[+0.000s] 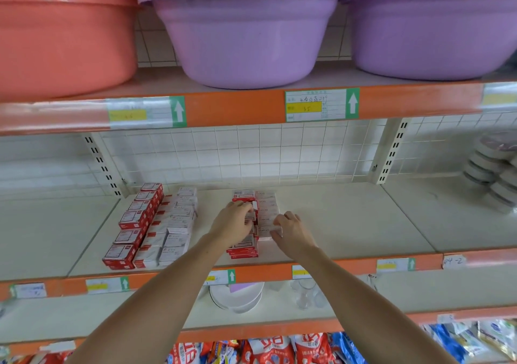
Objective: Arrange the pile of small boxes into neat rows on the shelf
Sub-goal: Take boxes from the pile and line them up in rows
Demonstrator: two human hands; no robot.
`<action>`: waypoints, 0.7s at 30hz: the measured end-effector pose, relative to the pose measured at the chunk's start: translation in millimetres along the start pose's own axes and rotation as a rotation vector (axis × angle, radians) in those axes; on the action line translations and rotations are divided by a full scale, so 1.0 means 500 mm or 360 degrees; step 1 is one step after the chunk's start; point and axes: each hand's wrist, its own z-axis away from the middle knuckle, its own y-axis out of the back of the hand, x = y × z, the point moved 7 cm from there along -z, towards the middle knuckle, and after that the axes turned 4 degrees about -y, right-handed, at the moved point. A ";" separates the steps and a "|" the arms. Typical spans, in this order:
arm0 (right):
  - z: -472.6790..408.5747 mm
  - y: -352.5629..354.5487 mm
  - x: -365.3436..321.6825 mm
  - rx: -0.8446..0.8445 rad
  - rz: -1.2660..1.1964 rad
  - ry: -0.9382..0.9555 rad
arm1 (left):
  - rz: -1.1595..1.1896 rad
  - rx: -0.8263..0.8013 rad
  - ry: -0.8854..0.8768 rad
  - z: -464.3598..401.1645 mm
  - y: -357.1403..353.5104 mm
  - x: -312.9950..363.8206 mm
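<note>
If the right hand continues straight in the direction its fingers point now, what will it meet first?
Probably the white boxes: the right hand points up-left and its fingertips already seem to touch them, though depth is unclear.

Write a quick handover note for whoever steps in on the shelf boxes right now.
Left hand: fingers curled on a box in the middle block of small boxes.
Right hand: fingers on that block's front right edge.
Done: three neat rows of boxes at the left of the shelf.
Left: square up the middle block; its front red boxes look uneven.
</note>
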 end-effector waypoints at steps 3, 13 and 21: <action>0.006 0.022 -0.004 0.0170 -0.0024 -0.0008 | -0.0030 -0.0050 -0.0032 0.003 -0.010 0.004; -0.025 0.029 -0.012 0.0184 -0.0024 0.0004 | -0.0135 -0.0052 -0.0087 -0.034 -0.010 0.012; -0.091 0.022 0.017 0.0080 -0.0097 -0.0013 | -0.0119 -0.0089 0.0145 -0.070 0.001 -0.029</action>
